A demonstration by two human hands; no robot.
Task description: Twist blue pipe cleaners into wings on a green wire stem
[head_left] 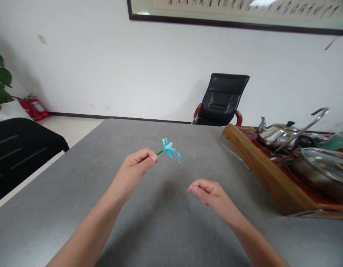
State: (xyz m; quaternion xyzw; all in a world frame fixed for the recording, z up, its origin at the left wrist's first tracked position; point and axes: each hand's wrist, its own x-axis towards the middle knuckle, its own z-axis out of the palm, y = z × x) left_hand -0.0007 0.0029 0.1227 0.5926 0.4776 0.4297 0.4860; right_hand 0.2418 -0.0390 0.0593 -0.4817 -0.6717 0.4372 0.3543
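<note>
A small blue beaded flower (168, 146) with a green stem is pinched in my left hand (138, 165), held above the grey table (149, 230). Its head points to the right, and one blue strand droops from it. My right hand (206, 191) is closed, lower and further right, thumb pressed to the fingers. From its fingertips hangs a thin green strand (189, 207), curved and a little blurred, which looks like thread or wire. The two hands are apart.
On the right, a wooden tea tray (266, 178) carries a steel kettle (279, 134) and a glass-lidded pot (321, 170). A black chair (223, 96) stands beyond the far table edge. Another black chair (23, 152) is at the left.
</note>
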